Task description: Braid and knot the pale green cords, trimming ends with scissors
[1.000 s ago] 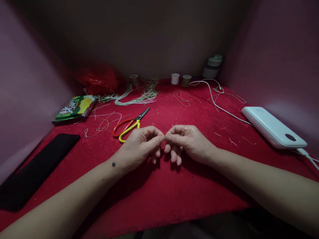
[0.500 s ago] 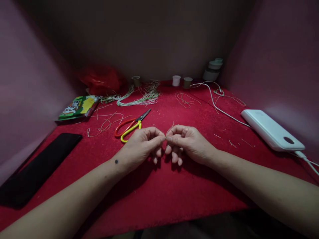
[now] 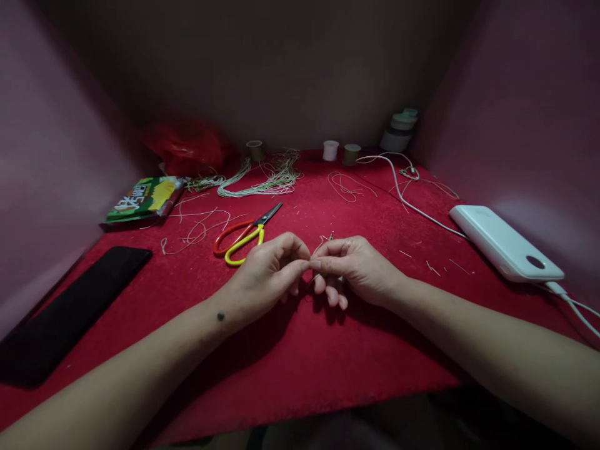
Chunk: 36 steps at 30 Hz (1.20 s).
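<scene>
My left hand (image 3: 276, 269) and my right hand (image 3: 349, 265) meet tip to tip over the middle of the red cloth, each closed in a pinch. Between them runs a thin cord (image 3: 322, 240); a short end of it sticks up behind my right fingers, and a loop hangs faintly below. The exact spot where the fingertips press together is hidden. Just left of my left hand lies a pair of scissors (image 3: 248, 234) with one red and one yellow handle, blades pointing away to the right.
At the back are a bundle of pale threads (image 3: 262, 187), thread spools (image 3: 330, 150), a red plastic bag (image 3: 187, 147) and a bottle (image 3: 399, 131). A snack packet (image 3: 145, 199) and black case (image 3: 77, 312) lie left. A white power bank (image 3: 506, 242) with cables sits right.
The cord end behind my right fingers has shifted and now lies lower, farther right. My left fingers have curled in more, and the fingertips remain together. The view has shifted slightly.
</scene>
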### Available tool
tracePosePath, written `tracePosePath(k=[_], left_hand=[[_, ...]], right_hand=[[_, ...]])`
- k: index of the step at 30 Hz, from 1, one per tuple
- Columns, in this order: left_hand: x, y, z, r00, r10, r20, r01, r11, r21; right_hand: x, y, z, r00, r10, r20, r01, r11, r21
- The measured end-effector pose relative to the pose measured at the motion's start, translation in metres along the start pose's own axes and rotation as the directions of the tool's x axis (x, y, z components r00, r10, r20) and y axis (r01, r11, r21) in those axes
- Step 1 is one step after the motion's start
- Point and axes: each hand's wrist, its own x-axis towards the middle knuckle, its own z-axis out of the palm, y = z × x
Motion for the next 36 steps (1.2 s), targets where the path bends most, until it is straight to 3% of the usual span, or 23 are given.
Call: tracePosePath(k=[4, 11, 29, 36], left_hand=[[0.000, 0.004, -0.003, 0.995, -0.086, 0.046, 0.092, 0.985, -0.148], [0.001, -0.001, -0.007, 0.991, -0.083, 0.104, 0.112, 0.939, -0.325], [0.001, 0.010, -0.003, 0.996, -0.090, 0.005, 0.089, 0.980, -0.177], [0.000, 0.013, -0.005, 0.998, -0.067, 0.013, 0.069, 0.972, -0.225]], right_hand=[[0.000, 0.001, -0.003, 1.000, 0.002, 0.027, -0.004, 0.999, 0.041], [0.000, 0.001, 0.000, 1.000, 0.007, 0.019, -0.008, 0.998, 0.059], [-0.003, 0.001, 0.002, 0.999, -0.031, 0.014, 0.031, 0.999, -0.032], [-0.003, 0.001, 0.002, 0.999, -0.039, 0.010, 0.039, 0.998, -0.044]])
